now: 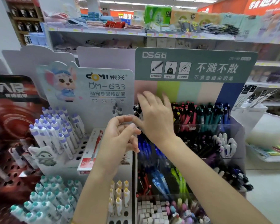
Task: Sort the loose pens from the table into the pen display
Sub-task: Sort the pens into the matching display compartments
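Note:
A tiered pen display (196,67) with a grey-green header stands in front of me, its clear bins packed with pens. My right hand (153,117) reaches over the top row, fingers spread, above black and white pens (137,110) at the row's left end. My left hand (120,138) hovers just left of it with fingers loosely curled and apart; nothing shows in it. Red, teal and blue pens (204,115) fill the rest of the top row. Blue pens (145,147) lie in the tier below my right wrist.
A light-grey cartoon-mouse display (90,88) on the left holds purple-capped pens (55,131), teal-capped pens (50,196) and yellow-capped pens (120,196). A red pen box (90,151) lies on it. A dark red display (10,126) stands far left. Store shelves run behind.

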### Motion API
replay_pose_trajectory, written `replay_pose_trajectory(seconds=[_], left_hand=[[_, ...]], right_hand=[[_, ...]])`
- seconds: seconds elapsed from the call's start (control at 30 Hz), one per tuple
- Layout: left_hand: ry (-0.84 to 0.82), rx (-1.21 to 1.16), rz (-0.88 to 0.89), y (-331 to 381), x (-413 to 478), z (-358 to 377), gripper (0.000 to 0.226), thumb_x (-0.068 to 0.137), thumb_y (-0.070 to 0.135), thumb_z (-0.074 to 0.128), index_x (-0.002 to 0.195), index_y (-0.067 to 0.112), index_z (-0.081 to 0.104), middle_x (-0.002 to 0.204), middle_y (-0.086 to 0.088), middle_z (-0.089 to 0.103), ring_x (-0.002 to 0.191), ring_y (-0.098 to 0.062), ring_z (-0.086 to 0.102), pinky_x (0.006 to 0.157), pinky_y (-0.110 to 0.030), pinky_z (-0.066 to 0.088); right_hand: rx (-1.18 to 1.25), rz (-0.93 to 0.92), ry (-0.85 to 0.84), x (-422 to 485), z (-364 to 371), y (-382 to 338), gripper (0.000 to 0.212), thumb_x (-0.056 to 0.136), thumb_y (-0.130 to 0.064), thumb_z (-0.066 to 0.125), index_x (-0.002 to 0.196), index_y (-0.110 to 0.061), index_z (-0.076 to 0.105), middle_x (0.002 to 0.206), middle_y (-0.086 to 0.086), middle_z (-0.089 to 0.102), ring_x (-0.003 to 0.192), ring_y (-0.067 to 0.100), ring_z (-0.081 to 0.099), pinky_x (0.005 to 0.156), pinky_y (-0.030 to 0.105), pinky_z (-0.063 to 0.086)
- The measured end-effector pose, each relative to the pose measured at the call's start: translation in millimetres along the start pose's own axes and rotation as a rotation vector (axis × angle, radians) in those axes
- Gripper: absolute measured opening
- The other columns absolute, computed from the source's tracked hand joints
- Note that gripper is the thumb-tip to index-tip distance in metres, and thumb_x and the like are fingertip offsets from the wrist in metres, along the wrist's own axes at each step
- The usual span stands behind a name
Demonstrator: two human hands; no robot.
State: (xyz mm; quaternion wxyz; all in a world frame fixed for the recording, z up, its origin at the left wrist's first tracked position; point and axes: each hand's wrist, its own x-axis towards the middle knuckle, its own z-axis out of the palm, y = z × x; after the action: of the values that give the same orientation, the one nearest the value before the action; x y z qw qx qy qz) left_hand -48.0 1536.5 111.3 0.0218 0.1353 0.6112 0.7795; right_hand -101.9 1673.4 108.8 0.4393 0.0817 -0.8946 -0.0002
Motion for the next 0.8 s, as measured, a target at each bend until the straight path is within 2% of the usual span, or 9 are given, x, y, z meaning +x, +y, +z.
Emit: replay_pose_trajectory(seconds=[0.07,0.17,0.3,0.4,0.5,0.57,0.63,0.7,0.8], left_hand=[[-0.007,-0.013,0.005,1,1,-3,0.016,0.098,0.006,0.048,0.112,0.013,0.052,0.069,0.001,0.065,0.049,-0.013,0.051,0.047,-0.025,0.047],[-0.028,-0.019,0.002,1,1,-8,0.017,0.098,0.006,0.048,0.112,0.013,0.052,0.070,0.001,0.065,0.049,-0.013,0.051,0.047,-0.025,0.047],[-0.043,-0.021,-0.019,-2,3,-10,0.016,0.097,0.006,0.048,0.111,0.014,0.053,0.071,0.003,0.066,0.049,-0.013,0.052,0.047,-0.025,0.047],[-0.052,-0.029,-0.034,-4,3,-9,0.016,0.097,0.006,0.048,0.110,0.014,0.053,0.071,0.002,0.066,0.049,-0.012,0.052,0.047,-0.025,0.048],[-0.060,-0.028,-0.046,-6,1,-5,0.015,0.097,0.006,0.048,0.110,0.013,0.054,0.073,-0.001,0.065,0.049,-0.013,0.052,0.047,-0.025,0.048],[-0.073,-0.032,-0.051,-7,0,1,0.015,0.098,0.006,0.048,0.109,0.012,0.054,0.073,-0.003,0.065,0.049,-0.013,0.052,0.048,-0.026,0.048],[-0.096,-0.033,-0.059,-9,-4,11,0.015,0.098,0.006,0.048,0.110,0.011,0.054,0.073,-0.003,0.064,0.049,-0.013,0.051,0.047,-0.026,0.048],[-0.130,-0.024,-0.072,-12,-9,26,0.015,0.098,0.006,0.048,0.110,0.011,0.055,0.071,-0.002,0.064,0.049,-0.013,0.051,0.047,-0.026,0.048],[-0.213,0.007,-0.087,-20,-17,58,0.014,0.098,0.008,0.048,0.109,0.013,0.056,0.070,0.000,0.064,0.048,-0.013,0.052,0.047,-0.028,0.048]], right_hand=[[-0.084,0.006,0.052,1,9,-5,0.036,0.078,-0.038,0.068,0.100,-0.009,0.067,0.102,0.007,0.067,0.086,0.024,0.066,0.104,0.048,0.040],[-0.158,0.081,0.154,4,12,5,0.009,0.080,-0.021,0.067,0.083,-0.013,0.065,0.083,0.002,0.067,0.070,0.020,0.064,0.106,0.047,0.038],[-0.154,0.013,0.110,0,9,7,0.029,0.084,-0.034,0.050,0.079,-0.012,0.067,0.078,0.002,0.069,0.066,0.020,0.064,0.110,0.045,0.031],[-0.034,-0.024,0.081,-1,-1,10,0.034,0.086,-0.035,0.047,0.089,-0.013,0.072,0.088,0.001,0.074,0.074,0.018,0.069,0.109,0.046,0.033],[0.257,0.082,0.155,4,-23,26,0.029,0.092,-0.024,0.051,0.107,-0.010,0.071,0.103,0.003,0.073,0.090,0.014,0.069,0.110,0.040,0.031],[0.405,0.186,0.188,4,-39,37,0.024,0.093,-0.013,0.054,0.111,-0.009,0.070,0.108,0.002,0.072,0.096,0.012,0.066,0.111,0.037,0.033],[0.481,0.254,0.180,-2,-51,45,0.024,0.092,-0.005,0.055,0.111,-0.010,0.070,0.107,0.000,0.071,0.098,0.013,0.065,0.106,0.038,0.042],[0.549,0.294,0.152,-15,-63,54,0.025,0.092,-0.003,0.056,0.110,-0.010,0.070,0.104,-0.001,0.071,0.097,0.011,0.066,0.095,0.033,0.050],[0.640,0.377,0.132,-46,-81,75,0.023,0.092,-0.004,0.056,0.108,-0.011,0.070,0.099,-0.002,0.072,0.093,0.006,0.066,0.087,0.025,0.052]])
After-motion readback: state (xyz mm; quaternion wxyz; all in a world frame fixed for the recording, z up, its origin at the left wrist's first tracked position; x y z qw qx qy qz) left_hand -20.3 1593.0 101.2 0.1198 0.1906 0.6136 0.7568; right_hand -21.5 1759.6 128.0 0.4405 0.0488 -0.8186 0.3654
